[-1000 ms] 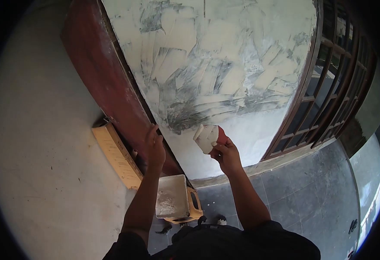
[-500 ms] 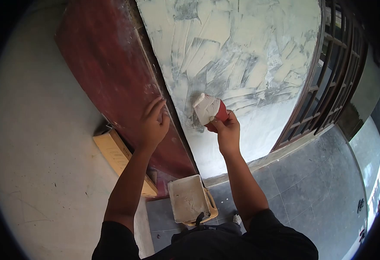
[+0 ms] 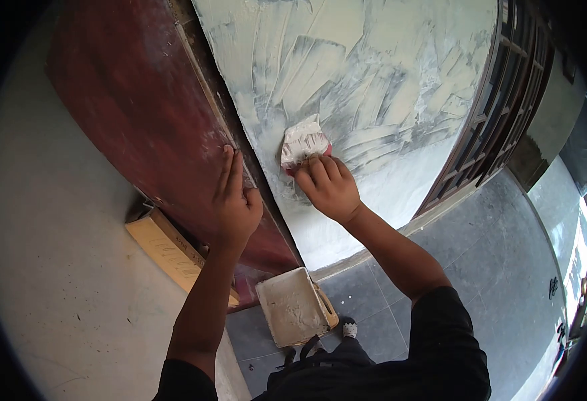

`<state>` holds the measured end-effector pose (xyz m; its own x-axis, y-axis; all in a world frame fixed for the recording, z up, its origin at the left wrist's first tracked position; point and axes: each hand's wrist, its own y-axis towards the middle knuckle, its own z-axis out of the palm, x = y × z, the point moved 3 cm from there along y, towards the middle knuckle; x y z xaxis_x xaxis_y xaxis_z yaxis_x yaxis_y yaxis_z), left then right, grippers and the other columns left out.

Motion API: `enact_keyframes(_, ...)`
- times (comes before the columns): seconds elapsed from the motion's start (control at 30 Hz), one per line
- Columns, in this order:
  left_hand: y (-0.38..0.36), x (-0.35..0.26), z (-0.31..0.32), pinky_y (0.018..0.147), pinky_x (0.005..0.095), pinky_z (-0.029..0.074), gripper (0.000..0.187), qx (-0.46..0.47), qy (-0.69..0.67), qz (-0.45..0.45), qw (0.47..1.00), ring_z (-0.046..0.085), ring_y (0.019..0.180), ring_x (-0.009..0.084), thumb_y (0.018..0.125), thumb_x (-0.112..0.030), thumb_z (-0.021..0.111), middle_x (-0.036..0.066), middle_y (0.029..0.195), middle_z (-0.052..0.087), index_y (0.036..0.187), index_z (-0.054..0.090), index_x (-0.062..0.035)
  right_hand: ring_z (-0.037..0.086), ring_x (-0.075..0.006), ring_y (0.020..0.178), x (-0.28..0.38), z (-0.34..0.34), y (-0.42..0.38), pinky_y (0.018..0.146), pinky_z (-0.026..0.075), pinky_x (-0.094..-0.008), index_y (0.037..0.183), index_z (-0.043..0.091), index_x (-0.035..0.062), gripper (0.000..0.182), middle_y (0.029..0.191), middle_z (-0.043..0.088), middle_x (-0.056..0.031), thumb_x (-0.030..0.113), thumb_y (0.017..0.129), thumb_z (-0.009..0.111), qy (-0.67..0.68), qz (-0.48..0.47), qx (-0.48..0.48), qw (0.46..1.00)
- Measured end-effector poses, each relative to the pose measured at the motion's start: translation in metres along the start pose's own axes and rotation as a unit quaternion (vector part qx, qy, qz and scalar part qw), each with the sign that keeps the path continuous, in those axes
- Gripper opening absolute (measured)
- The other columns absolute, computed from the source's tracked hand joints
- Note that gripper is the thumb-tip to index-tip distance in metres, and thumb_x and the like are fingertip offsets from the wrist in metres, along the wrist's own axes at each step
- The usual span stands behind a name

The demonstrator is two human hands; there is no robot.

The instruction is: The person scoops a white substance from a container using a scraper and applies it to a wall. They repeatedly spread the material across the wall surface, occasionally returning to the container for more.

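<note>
My right hand (image 3: 330, 187) grips a red putty scraper (image 3: 305, 144) from behind, knuckles toward me. White putty coats the scraper, which is up against the wall (image 3: 387, 80), though exact contact is hard to see. Grey patches and pale putty streaks cover that wall. My left hand (image 3: 239, 207) rests at the dark red door (image 3: 140, 120), two fingers stretched out near its edge and nothing held. Below both hands, a whitish putty tray (image 3: 292, 304) with residue inside sits by my legs.
A yellow cardboard box (image 3: 173, 250) leans low beside the door on the left. Behind the tray shows a tan stool or handle (image 3: 328, 306). A barred window (image 3: 487, 127) borders the wall on the right, above grey floor tiles (image 3: 467, 267).
My right hand has turned over, knuckles now facing me, and the scraper has moved slightly up and left on the wall. My left fingers have straightened along the door.
</note>
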<state>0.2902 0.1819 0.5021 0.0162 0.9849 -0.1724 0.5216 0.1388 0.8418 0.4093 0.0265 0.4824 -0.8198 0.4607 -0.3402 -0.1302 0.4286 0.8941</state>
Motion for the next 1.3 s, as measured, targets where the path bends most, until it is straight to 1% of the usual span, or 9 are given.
enact_keyframes(0.33,-0.001,-0.002,0.009,0.107,0.0467,0.042,0.060,-0.028,0.021,0.004,0.999,0.047,0.130,0.0417,0.075,0.005,0.044,0.028,0.143,0.044,0.134,0.048,0.0078,0.057,-0.0230,0.078,0.024,-0.003,-0.044,0.065,0.054,-0.0342,0.085,0.055,0.0106,0.012,0.087,0.053,-0.0080,0.018,0.079,0.062,0.024,-0.043,0.062,0.997)
enact_keyframes(0.57,-0.003,-0.002,0.009,0.108,0.0500,0.038,0.061,-0.029,0.034,0.001,0.999,0.045,0.132,0.0397,0.074,0.004,0.045,0.026,0.144,0.044,0.135,0.048,0.0074,0.062,-0.0256,0.072,-0.024,-0.061,0.010,0.058,0.051,-0.0353,0.089,0.060,0.0046,0.030,0.087,0.060,-0.0102,0.000,0.064,0.077,0.081,0.169,-0.052,0.981)
enact_keyframes(0.6,-0.002,-0.002,0.009,0.109,0.0507,0.038,0.061,-0.030,0.033,0.001,0.999,0.045,0.133,0.0395,0.075,0.003,0.045,0.026,0.144,0.044,0.135,0.048,0.0074,0.057,-0.0222,0.069,-0.030,-0.054,0.019,0.059,0.048,-0.0328,0.086,0.057,0.0074,0.018,0.087,0.057,-0.0083,0.007,0.072,0.066,0.047,0.156,-0.077,0.984)
enact_keyframes(0.9,-0.004,0.002,0.010,0.110,0.0518,0.034,0.061,-0.026,0.054,0.014,0.998,0.044,0.133,0.0401,0.075,0.003,0.043,0.026,0.145,0.043,0.136,0.047,0.0084,0.060,-0.0168,0.075,0.030,0.008,-0.031,0.061,0.050,-0.0278,0.081,0.057,0.0088,0.014,0.084,0.058,-0.0061,0.018,0.081,0.067,0.032,-0.087,0.038,0.995)
enact_keyframes(1.07,-0.003,0.001,0.011,0.111,0.0496,0.034,0.063,-0.032,0.058,0.015,0.998,0.043,0.134,0.0399,0.074,0.004,0.041,0.026,0.145,0.043,0.137,0.046,0.0077,0.061,-0.0173,0.071,0.037,-0.025,-0.052,0.058,0.050,-0.0294,0.080,0.056,0.0087,0.015,0.079,0.058,-0.0039,0.014,0.080,0.070,0.160,0.010,0.091,0.983)
enact_keyframes(1.13,-0.004,0.000,0.012,0.111,0.0499,0.034,0.064,-0.033,0.056,0.007,0.998,0.043,0.134,0.0399,0.074,0.005,0.042,0.026,0.145,0.043,0.138,0.046,0.0067,0.060,-0.0203,0.071,0.029,-0.031,-0.065,0.058,0.050,-0.0331,0.086,0.058,0.0079,0.013,0.078,0.056,-0.0053,0.006,0.077,0.068,0.286,0.321,0.116,0.896)
enact_keyframes(1.2,-0.005,0.001,0.013,0.111,0.0501,0.034,0.064,-0.036,0.054,0.011,0.998,0.043,0.134,0.0398,0.074,0.005,0.041,0.026,0.145,0.043,0.138,0.046,0.0062,0.063,-0.0131,0.068,0.024,-0.032,-0.083,0.060,0.052,-0.0318,0.086,0.057,0.0036,0.011,0.084,0.064,-0.0077,0.006,0.084,0.068,0.418,0.596,0.188,0.660)
enact_keyframes(1.27,-0.006,0.001,0.011,0.111,0.0502,0.034,0.064,-0.040,0.055,0.015,0.998,0.043,0.134,0.0396,0.074,0.005,0.041,0.025,0.146,0.042,0.138,0.046,0.0058,0.063,-0.0131,0.071,0.025,-0.038,-0.078,0.063,0.052,-0.0291,0.086,0.056,0.0015,0.012,0.088,0.065,-0.0052,0.002,0.084,0.067,0.619,0.678,0.001,0.396)
enact_keyframes(1.3,-0.005,0.000,0.011,0.111,0.0503,0.034,0.064,-0.040,0.055,0.017,0.998,0.043,0.134,0.0395,0.074,0.005,0.041,0.025,0.146,0.042,0.138,0.046,0.0059,0.063,-0.0131,0.071,0.024,-0.041,-0.071,0.063,0.052,-0.0291,0.086,0.056,0.0015,0.012,0.088,0.065,-0.0052,0.002,0.084,0.067,0.619,0.678,0.001,0.397)
